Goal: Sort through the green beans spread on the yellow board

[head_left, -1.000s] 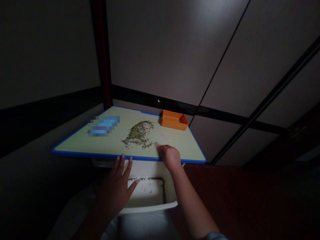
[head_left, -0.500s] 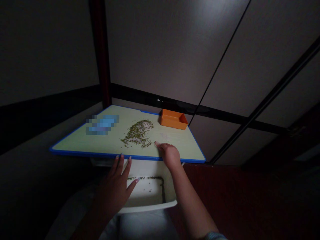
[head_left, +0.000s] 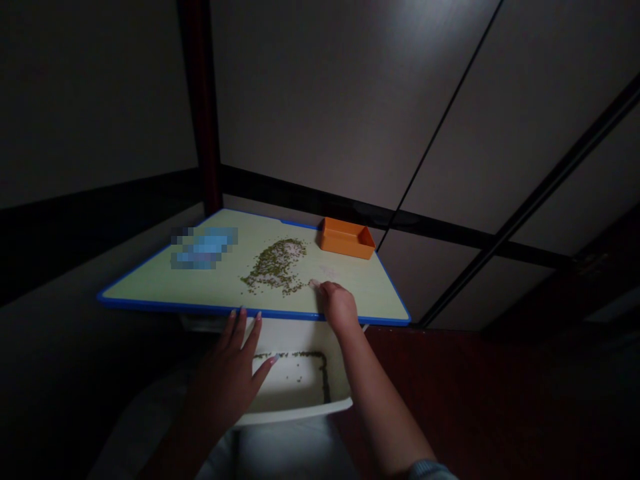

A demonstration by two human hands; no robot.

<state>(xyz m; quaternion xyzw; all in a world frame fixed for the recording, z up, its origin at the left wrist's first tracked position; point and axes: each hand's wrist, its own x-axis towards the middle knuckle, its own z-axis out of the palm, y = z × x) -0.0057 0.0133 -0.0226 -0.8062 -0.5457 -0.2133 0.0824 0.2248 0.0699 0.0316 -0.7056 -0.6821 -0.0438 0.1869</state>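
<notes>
The work surface before me is a tabletop [head_left: 160, 283] with a pale yellow-green panel and a blue rim [head_left: 165, 306]. A loose, irregular spread of small green and pale grains [head_left: 275, 265] lies near its centre, with a faint pale patch [head_left: 328, 271] to the right and my right hand [head_left: 341, 308] at the front edge. An open orange box [head_left: 347, 243] occupies the far right corner; a blue item [head_left: 206, 249], too blurred to identify, lies at left.

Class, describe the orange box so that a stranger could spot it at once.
Find the blue-rimmed pale tabletop. At its far right corner, beyond the right hand, sits an open rectangular box. Its walls are plain orange, unlike the loose greenish grains scattered nearer the middle.
</notes>
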